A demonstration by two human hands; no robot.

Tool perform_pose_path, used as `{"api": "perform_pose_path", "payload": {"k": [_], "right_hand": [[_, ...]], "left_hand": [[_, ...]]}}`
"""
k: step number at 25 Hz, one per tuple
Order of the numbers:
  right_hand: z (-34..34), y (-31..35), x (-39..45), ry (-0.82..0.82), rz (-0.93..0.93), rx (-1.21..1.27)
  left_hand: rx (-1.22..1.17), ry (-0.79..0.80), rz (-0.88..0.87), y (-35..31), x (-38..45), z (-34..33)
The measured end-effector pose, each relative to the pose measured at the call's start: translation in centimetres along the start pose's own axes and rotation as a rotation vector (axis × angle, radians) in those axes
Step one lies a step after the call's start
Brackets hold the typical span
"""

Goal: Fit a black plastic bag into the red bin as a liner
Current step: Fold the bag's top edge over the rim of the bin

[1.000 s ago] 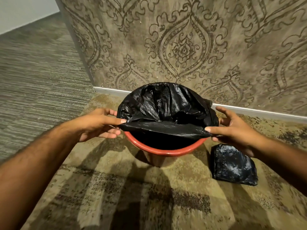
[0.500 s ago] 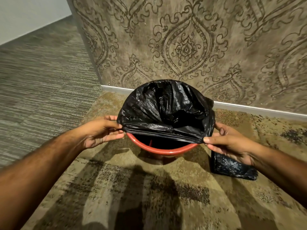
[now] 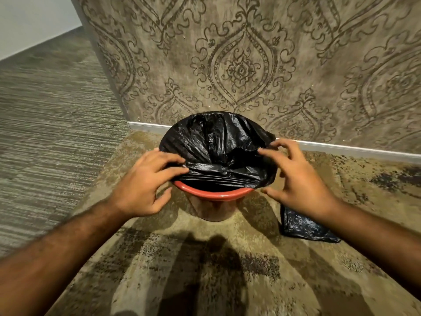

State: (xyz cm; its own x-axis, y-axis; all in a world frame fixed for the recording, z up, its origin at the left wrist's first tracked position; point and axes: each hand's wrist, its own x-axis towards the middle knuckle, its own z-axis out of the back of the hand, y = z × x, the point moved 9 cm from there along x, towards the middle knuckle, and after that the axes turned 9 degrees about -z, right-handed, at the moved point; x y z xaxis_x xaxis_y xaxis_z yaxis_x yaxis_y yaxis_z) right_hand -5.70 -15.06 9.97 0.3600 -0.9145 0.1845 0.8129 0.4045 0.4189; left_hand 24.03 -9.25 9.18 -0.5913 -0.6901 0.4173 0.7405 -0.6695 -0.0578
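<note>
The red bin (image 3: 214,195) stands on the carpet close to the wall. A black plastic bag (image 3: 218,142) lies in its mouth, draped over the far rim. The bag's near edge is bunched in folds across the opening, and the front red rim is bare. My left hand (image 3: 145,181) curls over the bag's near-left edge at the rim, fingers on the plastic and thumb below. My right hand (image 3: 298,179) hovers at the bag's right side with fingers spread. Its fingertips touch the plastic and its thumb stands apart.
A second black bag (image 3: 303,226), folded flat, lies on the carpet right of the bin, partly under my right wrist. The patterned wall (image 3: 241,69) and white skirting (image 3: 341,148) run just behind the bin. Striped grey carpet (image 3: 50,124) spreads to the left.
Both hands moved up and inward over the bin's mouth. My right hand let go of the bag's near edge and spread its fingers. The stretched edge now sags in folds.
</note>
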Motion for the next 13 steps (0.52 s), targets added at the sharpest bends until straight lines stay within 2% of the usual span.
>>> {"api": "perform_pose_path", "payload": {"k": [2, 5, 9, 13], "right_hand": [[-0.9, 2.7, -1.1, 0.037, 0.219, -0.207], [-2.2, 4.7, -1.9, 0.003, 0.406, -0.257], [-1.6, 5.0, -2.2, -0.179, 0.493, -0.221], [-1.9, 5.6, -4.0, -0.255, 0.623, -0.215]], "left_hand": [[0.007, 0.010, -0.110, -1.2, -0.4, -0.4], [-0.018, -0.026, -0.161, -2.0, -0.1, -0.2], [-0.076, -0.060, -0.173, -2.3, 0.2, 0.5], [-0.120, -0.061, -0.165, -2.8, -0.4, 0.4]]}}
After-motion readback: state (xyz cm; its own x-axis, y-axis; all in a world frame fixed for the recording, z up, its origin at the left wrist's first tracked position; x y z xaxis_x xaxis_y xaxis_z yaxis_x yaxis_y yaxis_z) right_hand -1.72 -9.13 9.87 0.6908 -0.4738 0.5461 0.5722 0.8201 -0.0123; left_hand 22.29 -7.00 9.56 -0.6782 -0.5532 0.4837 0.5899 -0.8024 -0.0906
